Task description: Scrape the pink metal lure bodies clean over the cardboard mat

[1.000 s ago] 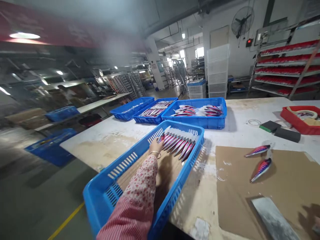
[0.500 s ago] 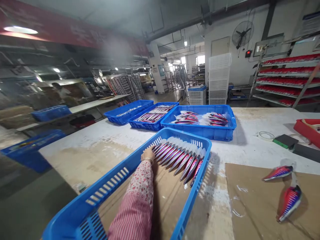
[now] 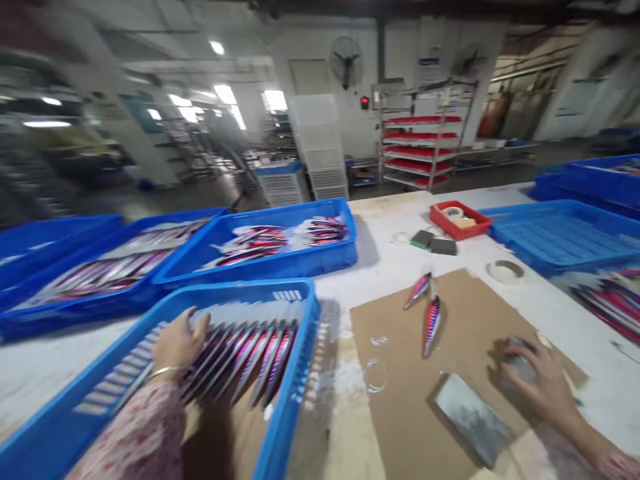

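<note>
Left hand [image 3: 175, 345] is placed inside the light-blue crate [image 3: 303, 347], at the left end of a row of fishing lures [image 3: 256, 360]; grip on one can't be told. Gray block [image 3: 520, 367] is grasped by the right hand [image 3: 546, 381], at the cardboard's [image 3: 395, 407] right side. Two loose lures [image 3: 431, 325] and a gray slab [image 3: 467, 410] are laid on the cardboard. More lures are held in the blue bin [image 3: 320, 259] behind the crate. Red tray [image 3: 463, 231] is set farther back.

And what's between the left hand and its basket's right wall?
In the head view, a row of lures lies between the left hand and that right wall.
</note>
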The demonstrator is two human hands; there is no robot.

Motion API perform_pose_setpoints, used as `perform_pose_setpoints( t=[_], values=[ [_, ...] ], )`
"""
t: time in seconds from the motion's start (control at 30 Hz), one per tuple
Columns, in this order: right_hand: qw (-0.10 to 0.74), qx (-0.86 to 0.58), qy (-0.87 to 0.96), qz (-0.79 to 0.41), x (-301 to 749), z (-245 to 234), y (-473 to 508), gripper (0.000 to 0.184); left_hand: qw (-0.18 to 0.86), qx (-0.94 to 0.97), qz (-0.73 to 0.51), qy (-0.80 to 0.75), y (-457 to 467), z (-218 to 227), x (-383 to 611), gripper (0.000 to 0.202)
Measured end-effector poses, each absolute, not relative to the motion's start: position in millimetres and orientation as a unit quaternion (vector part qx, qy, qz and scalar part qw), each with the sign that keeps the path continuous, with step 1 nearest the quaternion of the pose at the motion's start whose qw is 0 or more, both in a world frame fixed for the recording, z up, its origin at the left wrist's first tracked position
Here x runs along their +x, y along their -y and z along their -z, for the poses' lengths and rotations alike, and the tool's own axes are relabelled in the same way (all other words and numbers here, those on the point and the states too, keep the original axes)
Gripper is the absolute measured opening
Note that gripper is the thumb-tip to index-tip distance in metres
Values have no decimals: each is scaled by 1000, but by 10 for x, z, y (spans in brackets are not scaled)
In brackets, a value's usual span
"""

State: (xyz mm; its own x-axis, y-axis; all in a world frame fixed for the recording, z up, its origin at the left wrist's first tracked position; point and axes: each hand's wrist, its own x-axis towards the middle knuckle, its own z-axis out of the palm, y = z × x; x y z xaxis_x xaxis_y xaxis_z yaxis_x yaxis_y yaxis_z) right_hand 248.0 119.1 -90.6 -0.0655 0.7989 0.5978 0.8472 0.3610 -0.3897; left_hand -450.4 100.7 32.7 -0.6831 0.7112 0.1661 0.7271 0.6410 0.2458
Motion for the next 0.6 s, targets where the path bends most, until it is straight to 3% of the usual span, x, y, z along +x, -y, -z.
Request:
perform_pose_setpoints(
  t=[0.13,0.27,0.43,0.6],
  values=[
    [356,-592,723,28,2434,908,-1199,26,-15,-616,188,765,-1623,-586,-3459,48],
    [357,-591,724,20,2312,863,-1173,21,-128,-775,122,606,-2092,-561,-1980,44],
    [369,-590,718,14,2229,804,-1147,18,-112,-768,79,626,-2463,-90,-720,44],
    [376,-596,709,18,2160,762,-1153,18,-93,-723,64,682,-2638,214,-369,37]
  ],
)
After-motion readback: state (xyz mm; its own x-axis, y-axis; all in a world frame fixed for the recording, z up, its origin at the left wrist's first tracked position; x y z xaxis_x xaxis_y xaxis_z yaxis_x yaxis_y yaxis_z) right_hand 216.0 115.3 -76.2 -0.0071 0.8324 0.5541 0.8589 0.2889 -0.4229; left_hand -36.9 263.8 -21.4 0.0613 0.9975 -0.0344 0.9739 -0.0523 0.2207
